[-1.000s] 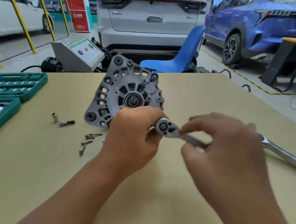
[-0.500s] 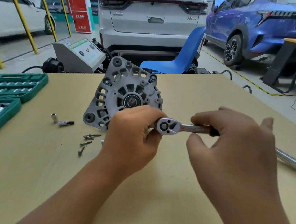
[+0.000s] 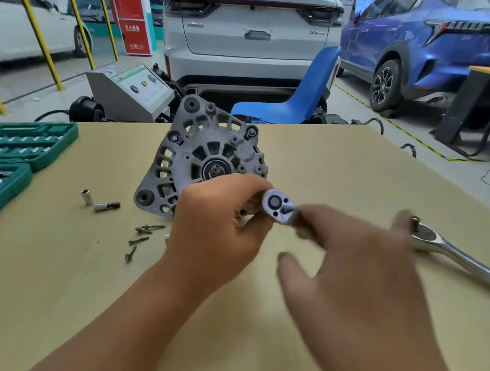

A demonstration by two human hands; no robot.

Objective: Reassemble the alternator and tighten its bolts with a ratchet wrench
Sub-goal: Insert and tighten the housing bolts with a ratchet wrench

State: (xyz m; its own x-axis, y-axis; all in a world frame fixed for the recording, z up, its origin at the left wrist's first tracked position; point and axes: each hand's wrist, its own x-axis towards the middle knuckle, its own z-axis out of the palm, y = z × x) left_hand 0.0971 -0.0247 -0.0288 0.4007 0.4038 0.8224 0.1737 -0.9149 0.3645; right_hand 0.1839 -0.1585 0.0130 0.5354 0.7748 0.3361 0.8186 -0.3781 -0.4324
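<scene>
The right hand [image 3: 358,274] has swung the small ratchet's [image 3: 277,206] handle toward the person, blurring

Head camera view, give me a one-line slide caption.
Left hand steadies small ratchet wrench at upright alternator while blurred right hand works its handle.

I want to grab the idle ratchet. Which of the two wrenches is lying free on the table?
The large chrome ratchet on the right lies untouched on the table. The small ratchet is in use at the alternator, with the left hand at its head.

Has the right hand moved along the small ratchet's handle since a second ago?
Yes. The right hand, blurred, has swung the handle toward the person, while the small ratchet's head stays beside the grey alternator.
</scene>
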